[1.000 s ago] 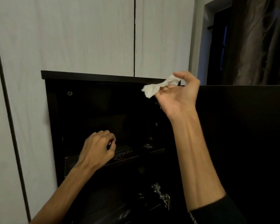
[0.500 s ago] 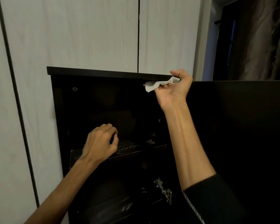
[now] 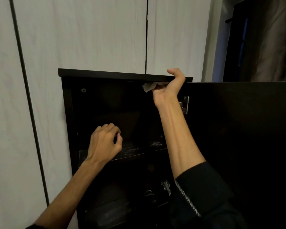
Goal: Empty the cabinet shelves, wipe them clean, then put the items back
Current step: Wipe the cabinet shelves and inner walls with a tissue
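- While the dark cabinet (image 3: 69, 123) stands open in mid-frame, its top compartment looks bare, so the emptying step seems done and wiping is in hand.
- A pale wipe (image 3: 149, 86) sits at 12 o'clock of the opening, pressed up against the underside of the top panel (image 3: 116, 74).
- The right hand (image 3: 170, 87) grips that wipe, fingers curled on it under the panel and thumb hooked over the panel's front edge, likely to brace the rubbing.
- The left hand (image 3: 106, 142) hovers at 7 o'clock over the shelf (image 3: 132, 152), fingers loosely curled and holding nothing, perhaps for balance.
- The shelf shows pale dusty smears near its front edge, so it probably needs wiping next.
- The open door (image 3: 238, 138) swings out at 3 o'clock, its hinge (image 3: 185, 104) just beside the right wrist.
- Lower shelves are too dark to read.
- Pale wall panels (image 3: 81, 33) rise behind.
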